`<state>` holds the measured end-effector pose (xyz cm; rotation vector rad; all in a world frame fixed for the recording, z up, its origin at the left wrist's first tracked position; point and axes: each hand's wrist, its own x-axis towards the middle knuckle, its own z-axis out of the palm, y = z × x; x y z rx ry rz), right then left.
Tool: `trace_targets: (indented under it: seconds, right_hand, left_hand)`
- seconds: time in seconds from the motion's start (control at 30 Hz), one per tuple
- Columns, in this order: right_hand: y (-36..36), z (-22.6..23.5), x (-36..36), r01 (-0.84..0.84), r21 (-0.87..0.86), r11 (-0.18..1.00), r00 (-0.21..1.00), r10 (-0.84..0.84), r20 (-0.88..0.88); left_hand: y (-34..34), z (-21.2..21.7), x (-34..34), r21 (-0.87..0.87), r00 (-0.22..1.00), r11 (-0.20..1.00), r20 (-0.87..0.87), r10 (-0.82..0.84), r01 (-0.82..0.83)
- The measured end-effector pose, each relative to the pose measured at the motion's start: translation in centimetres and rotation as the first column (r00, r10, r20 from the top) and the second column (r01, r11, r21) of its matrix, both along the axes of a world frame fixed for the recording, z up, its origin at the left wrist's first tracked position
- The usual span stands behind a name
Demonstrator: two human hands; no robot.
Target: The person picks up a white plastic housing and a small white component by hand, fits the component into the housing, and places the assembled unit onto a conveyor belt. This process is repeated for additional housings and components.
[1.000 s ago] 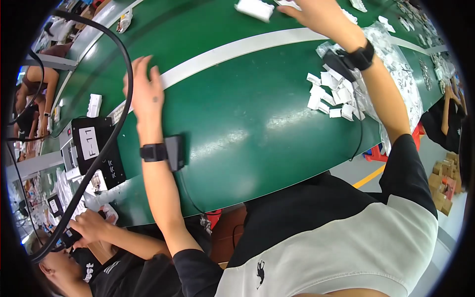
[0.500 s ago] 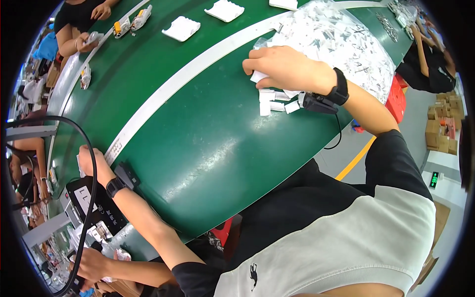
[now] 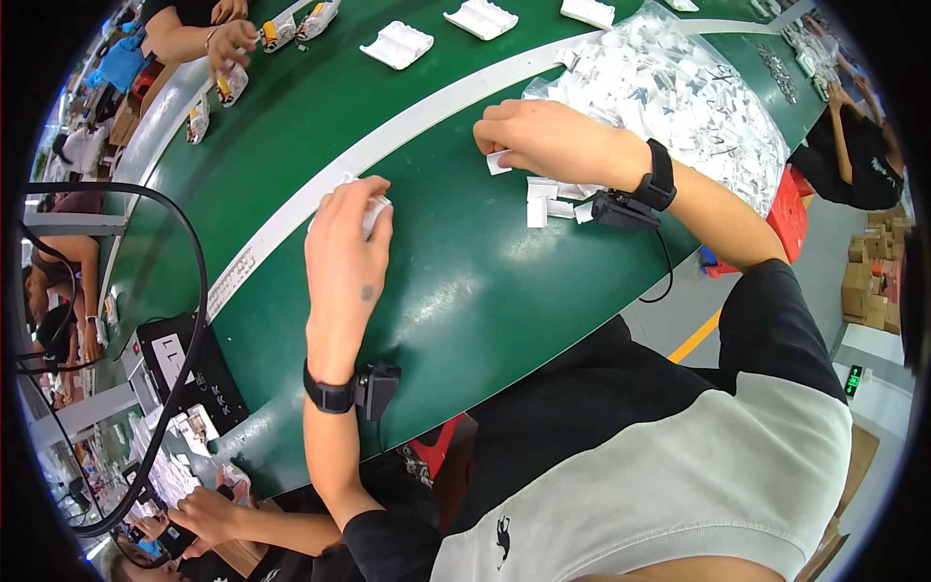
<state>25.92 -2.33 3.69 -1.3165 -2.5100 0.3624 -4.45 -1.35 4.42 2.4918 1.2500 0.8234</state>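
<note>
Watching remotely, I see the left hand [image 3: 345,244] wrapped around a white plastic part [image 3: 375,217], presumably to steady it above the green table [image 3: 456,349]. Well apart, the right hand [image 3: 562,141] pinches a small white piece [image 3: 498,163] near a loose cluster [image 3: 536,210], perhaps spread for easy picking. A bulging clear bag [image 3: 669,107] crowds beyond; a black cable [image 3: 202,281] arches across my view's left.

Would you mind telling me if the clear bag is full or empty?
Not empty: many small white pieces crowd the clear bag; whether quite full, I cannot tell.
</note>
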Motion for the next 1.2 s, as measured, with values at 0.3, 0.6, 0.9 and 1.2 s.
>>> trace_targets:
  seconds: [0.3, 0.6, 0.9, 1.2]
  right_hand:
    - [1.0, 2.2, -0.4, -0.001, -0.013, 1.000, 1.000, 0.001, 0.021]
    - [4.8, 1.2, -9.7, -0.258, 0.161, 0.953, 0.961, 0.270, -0.056]
    - [4.5, 0.1, -11.3, -0.224, 0.195, 0.955, 0.973, 0.230, -0.009]
    - [6.6, 0.8, -12.2, -0.243, -0.001, 0.970, 0.968, 0.243, 0.059]
  left_hand:
    - [-0.9, 0.7, -2.4, -0.047, 0.982, 0.997, -0.182, 0.056, -0.066]
    - [-0.5, -0.5, -2.1, -0.078, 0.997, 0.996, -0.069, 0.037, -0.043]
    - [-0.9, -0.8, -2.7, -0.030, 0.999, 0.999, -0.047, 0.011, -0.013]
    - [-0.6, -1.1, -2.7, 0.253, 0.965, 0.962, -0.258, -0.036, 0.104]
